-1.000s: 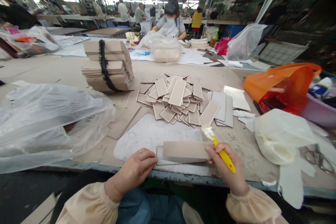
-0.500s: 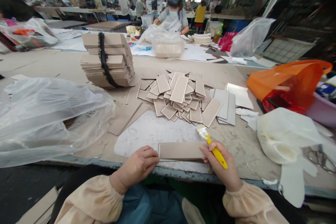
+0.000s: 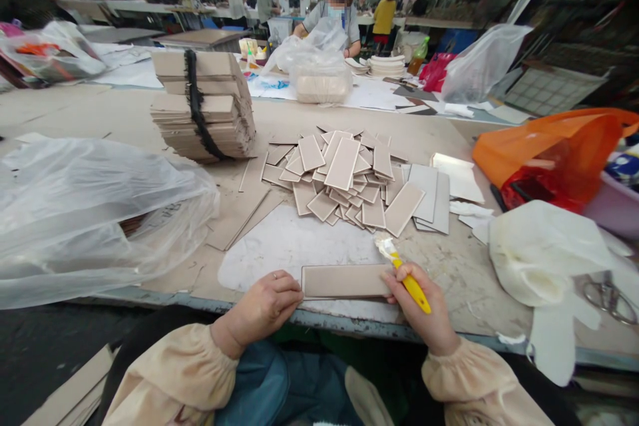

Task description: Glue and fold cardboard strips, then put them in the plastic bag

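Note:
A long beige rectangular panel with a dark outline lies level at the table's front edge, over a white sheet. My left hand pinches its left end, the fingers closed. At the other end, my right hand grips the panel between thumb and fingers. That same hand also holds a yellow-handled brush, its bristles coated in white paste and pointing away from me. Beyond the sheet lies a loose pile of similar beige panels with pale edges.
A strapped stack of boards stands at the back left, behind a clear plastic bag. To the right are grey cards, an orange bag, a white plastic container and scissors. A co-worker sits across the table.
The view has tilted slightly downward. The panel's front edge has turned a little, showing more of its flat face; both hands keep their hold on its ends.

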The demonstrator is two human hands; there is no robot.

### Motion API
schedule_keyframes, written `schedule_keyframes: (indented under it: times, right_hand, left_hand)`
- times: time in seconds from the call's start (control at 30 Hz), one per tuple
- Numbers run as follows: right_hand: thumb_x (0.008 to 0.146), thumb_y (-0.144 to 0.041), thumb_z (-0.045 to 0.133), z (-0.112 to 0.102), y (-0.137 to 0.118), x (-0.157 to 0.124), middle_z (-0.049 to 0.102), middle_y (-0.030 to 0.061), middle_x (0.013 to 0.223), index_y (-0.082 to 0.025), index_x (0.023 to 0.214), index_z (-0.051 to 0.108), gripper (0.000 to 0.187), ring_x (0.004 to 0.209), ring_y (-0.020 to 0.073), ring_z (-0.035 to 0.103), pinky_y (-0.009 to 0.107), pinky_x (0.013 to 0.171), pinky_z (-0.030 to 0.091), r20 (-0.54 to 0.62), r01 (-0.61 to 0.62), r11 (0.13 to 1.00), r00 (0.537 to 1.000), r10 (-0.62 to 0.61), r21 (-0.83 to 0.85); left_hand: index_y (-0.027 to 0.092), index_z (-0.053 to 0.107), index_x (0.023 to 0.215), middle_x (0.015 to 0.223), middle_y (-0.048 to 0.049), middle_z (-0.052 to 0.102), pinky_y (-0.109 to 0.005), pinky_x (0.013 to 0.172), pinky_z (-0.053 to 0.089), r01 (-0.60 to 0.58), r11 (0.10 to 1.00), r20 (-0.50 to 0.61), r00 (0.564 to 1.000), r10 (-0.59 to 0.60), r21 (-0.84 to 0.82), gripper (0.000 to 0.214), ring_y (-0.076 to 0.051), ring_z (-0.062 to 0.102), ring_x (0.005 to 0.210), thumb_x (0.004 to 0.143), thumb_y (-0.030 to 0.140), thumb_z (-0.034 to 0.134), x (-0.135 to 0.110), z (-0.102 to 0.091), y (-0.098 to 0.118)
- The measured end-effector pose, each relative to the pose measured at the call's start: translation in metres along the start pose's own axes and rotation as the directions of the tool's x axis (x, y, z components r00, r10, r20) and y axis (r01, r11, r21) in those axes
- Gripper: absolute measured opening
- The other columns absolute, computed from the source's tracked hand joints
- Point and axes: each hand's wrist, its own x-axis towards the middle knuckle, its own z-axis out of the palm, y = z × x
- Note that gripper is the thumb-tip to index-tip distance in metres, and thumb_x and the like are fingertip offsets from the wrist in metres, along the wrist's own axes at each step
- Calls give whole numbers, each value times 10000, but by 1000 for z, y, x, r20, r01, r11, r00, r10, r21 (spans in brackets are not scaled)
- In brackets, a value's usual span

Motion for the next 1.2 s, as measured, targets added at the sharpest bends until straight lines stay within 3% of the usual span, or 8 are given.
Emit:
schedule_keyframes:
  times: [1.2]
  right_hand:
    - [914, -399, 621, 2, 7, 1, 553, -68, 645, -238, 819, 466, 243, 511, 132, 646, 188, 466, 471, 51, 104, 987, 994, -99, -119]
  left_hand:
    - [175, 664, 869, 876, -50, 646, -284, 771, 474, 25, 999, 26, 999, -24, -33, 193, -151, 563, 852, 943, 153, 487, 2, -2, -1]
